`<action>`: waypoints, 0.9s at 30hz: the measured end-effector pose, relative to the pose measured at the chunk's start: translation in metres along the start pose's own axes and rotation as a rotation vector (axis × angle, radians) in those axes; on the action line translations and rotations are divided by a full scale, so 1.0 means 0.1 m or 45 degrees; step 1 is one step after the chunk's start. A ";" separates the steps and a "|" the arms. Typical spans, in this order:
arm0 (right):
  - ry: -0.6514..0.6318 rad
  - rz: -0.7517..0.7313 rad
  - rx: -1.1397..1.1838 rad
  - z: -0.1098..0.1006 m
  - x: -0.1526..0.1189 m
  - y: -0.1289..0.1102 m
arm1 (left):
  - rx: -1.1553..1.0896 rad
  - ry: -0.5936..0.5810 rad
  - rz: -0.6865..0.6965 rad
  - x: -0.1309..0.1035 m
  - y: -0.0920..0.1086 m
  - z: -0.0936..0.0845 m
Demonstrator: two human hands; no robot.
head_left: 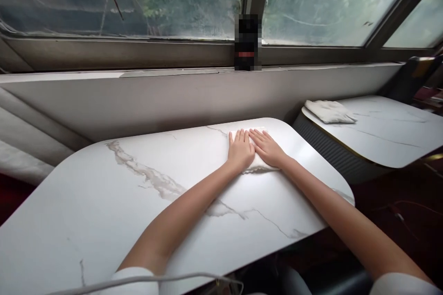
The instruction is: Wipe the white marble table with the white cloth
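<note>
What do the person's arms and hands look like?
The left hand and right hand are bare, with no gloves or jewellery showing. The forearms are uncovered too. A white left sleeve and white right sleeve peek in below. A pale cord crosses before the left one.

"Any lettering out there? Talk me through it!"

"Here we go: the black object (247, 32) at the window, a red band (246, 54) low across it, and that's the likeliest spot for a label!"

"Can you read it?"

"No! It's all coarse blocks, so whether that band carries words or a brand, I can't tell."

"And anywhere else, a number, a sign?"

"Nothing legible, not a single character to call!"
</note>
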State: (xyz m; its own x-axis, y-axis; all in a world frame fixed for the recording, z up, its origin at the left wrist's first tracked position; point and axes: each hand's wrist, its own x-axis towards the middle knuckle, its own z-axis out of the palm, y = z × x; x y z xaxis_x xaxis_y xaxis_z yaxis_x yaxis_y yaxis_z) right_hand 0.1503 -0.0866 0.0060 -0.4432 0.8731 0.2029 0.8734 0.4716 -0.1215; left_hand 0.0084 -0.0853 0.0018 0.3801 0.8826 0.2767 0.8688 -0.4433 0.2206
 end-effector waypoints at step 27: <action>-0.065 0.389 -0.071 -0.21 -0.31 1.03 | -0.148 -0.006 0.053 0.66 0.93 0.42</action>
State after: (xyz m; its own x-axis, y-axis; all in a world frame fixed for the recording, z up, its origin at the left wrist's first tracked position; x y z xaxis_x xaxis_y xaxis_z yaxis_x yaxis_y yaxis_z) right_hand 0.2580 -0.0673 0.0078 -0.1666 0.9792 0.1157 0.9769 0.1798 -0.1155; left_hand 0.1277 -0.0614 0.0017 0.4167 0.8637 0.2836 0.8096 -0.4944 0.3163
